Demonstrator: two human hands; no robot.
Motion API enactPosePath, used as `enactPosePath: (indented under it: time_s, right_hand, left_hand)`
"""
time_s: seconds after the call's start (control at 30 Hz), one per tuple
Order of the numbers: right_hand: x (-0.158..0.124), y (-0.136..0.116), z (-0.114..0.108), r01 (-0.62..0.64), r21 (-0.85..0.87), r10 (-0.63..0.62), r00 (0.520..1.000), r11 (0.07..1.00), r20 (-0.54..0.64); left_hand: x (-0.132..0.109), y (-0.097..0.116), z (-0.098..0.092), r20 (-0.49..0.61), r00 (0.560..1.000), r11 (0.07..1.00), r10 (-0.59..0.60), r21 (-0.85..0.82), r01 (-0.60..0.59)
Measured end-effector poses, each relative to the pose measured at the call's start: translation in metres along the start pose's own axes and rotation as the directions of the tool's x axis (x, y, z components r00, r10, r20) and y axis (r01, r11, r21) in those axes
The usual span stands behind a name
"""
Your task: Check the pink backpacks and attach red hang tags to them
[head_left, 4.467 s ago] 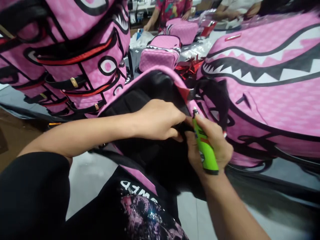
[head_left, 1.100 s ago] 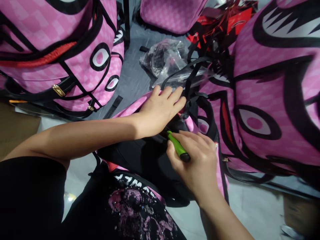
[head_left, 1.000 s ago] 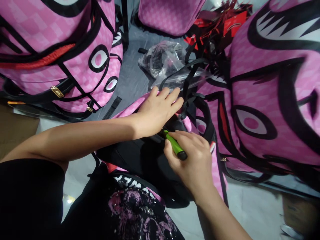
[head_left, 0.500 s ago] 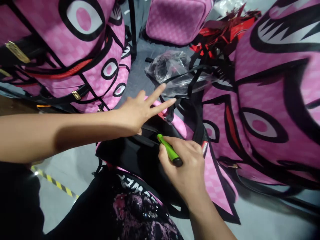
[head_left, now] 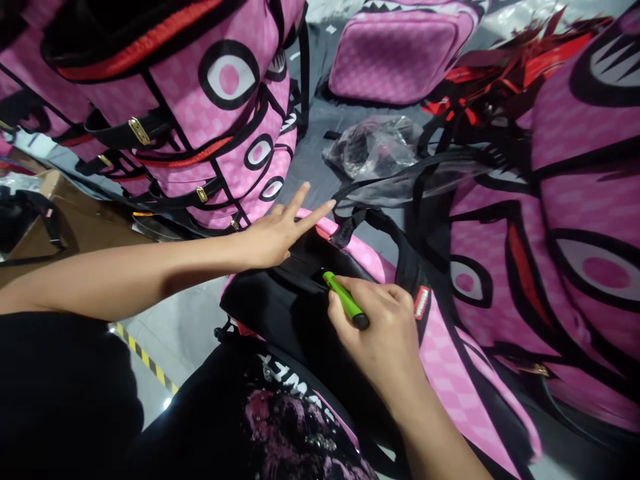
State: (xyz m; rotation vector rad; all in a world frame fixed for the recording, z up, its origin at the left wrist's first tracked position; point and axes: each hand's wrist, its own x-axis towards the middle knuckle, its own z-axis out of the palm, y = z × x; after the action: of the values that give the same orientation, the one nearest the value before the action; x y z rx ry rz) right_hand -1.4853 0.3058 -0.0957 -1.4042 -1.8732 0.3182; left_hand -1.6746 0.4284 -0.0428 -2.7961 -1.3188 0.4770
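My right hand (head_left: 377,327) is closed round a slim green pen-shaped tool (head_left: 345,300) with a black end. Its far tip points at the black panel of a pink-and-black bag (head_left: 280,313) lying in front of me. What the tip is like I cannot make out. My left hand (head_left: 277,237) rests at the bag's upper edge, two fingers stretched out and apart; the other fingers are partly hidden. Beside my right hand, a black strap (head_left: 400,247) and a pink checkered side panel (head_left: 465,387) with a small red label belong to the bag.
Pink backpacks with printed eyes (head_left: 227,73) are stacked at the left. More pink backpacks (head_left: 595,260) stand at the right. Behind lie a pink pouch (head_left: 385,67), clear plastic wrap (head_left: 375,147) and red tags (head_left: 530,67). A cardboard box (head_left: 75,220) sits lower left.
The view has shifted up and left, so the bags appear farther right and a cardboard box shows at left. Both hands stay nearly in place on the bag, the green tool still held.
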Motion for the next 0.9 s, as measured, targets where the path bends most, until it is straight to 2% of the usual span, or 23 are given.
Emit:
enactPosePath:
  time_s: [0.07,0.17,0.3,0.47,0.6,0.73,0.9]
  right_hand:
    - [0.002,0.001,0.0,0.008,-0.006,-0.008,1.0,1.0,-0.008]
    - [0.007,0.002,0.006,0.02,0.038,-0.02,1.0,0.999,0.002]
    - [0.018,-0.001,0.025,0.008,0.102,-0.013,0.999,0.995,0.046]
    - [0.028,-0.012,0.046,-0.009,0.091,0.005,0.999,0.996,0.041]
    - [0.027,-0.016,0.048,-0.05,0.005,0.05,0.998,0.999,0.036]
    - [0.025,-0.018,0.047,-0.066,0.033,0.065,0.997,0.997,0.033]
    - [0.026,-0.021,0.049,-0.099,-0.036,0.099,0.995,0.994,0.015]
  left_hand:
    - [0.002,0.0,-0.002,0.049,0.998,0.999,-0.028,-0.03,0.03]
    - [0.009,-0.002,-0.002,0.094,0.995,0.996,0.036,-0.079,-0.029]
    - [0.014,-0.005,-0.001,0.071,0.996,0.99,0.06,-0.13,-0.051]
    - [0.016,-0.007,-0.004,0.153,0.987,0.984,0.053,-0.174,-0.026]
    - [0.02,-0.008,-0.007,0.191,0.98,0.98,0.05,-0.198,-0.011]
    - [0.023,-0.01,-0.005,0.194,0.979,0.974,0.057,-0.226,-0.012]
    - [0.026,-0.013,-0.002,0.197,0.978,0.965,0.072,-0.263,-0.018]
